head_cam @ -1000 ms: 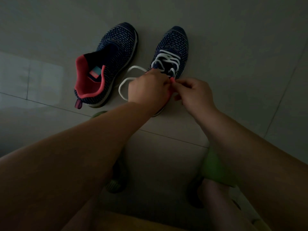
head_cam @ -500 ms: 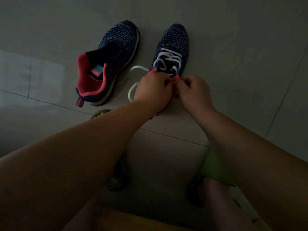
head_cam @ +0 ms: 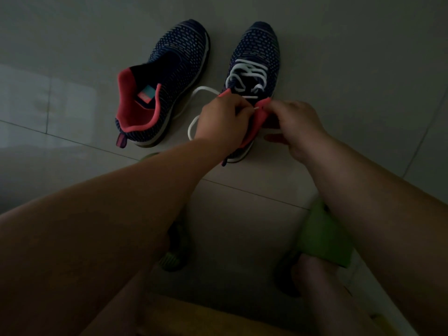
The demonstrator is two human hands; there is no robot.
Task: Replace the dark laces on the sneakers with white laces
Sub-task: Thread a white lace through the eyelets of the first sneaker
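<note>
Two navy knit sneakers with pink linings stand on the tiled floor. The left sneaker (head_cam: 169, 78) has no lace in it. The right sneaker (head_cam: 257, 49) carries a white lace (head_cam: 244, 73) crossed through its lower eyelets; a loose loop of that lace (head_cam: 194, 124) trails on the floor to its left. My left hand (head_cam: 223, 120) pinches the thin white lace tip at the shoe's collar. My right hand (head_cam: 295, 127) grips the pink collar edge on the shoe's right side. Part of the shoe's heel is hidden by both hands.
Pale floor tiles with dark grout lines (head_cam: 242, 192) run under everything. My feet in green sandals (head_cam: 324, 238) rest on the floor near me, with a second green sandal (head_cam: 172, 258) under my left arm. A tan surface (head_cam: 194, 318) lies at the bottom edge.
My hands have drawn slightly apart. The right hand moved right and pulled the pink collar open, and the lace tip now shows between the two hands.
</note>
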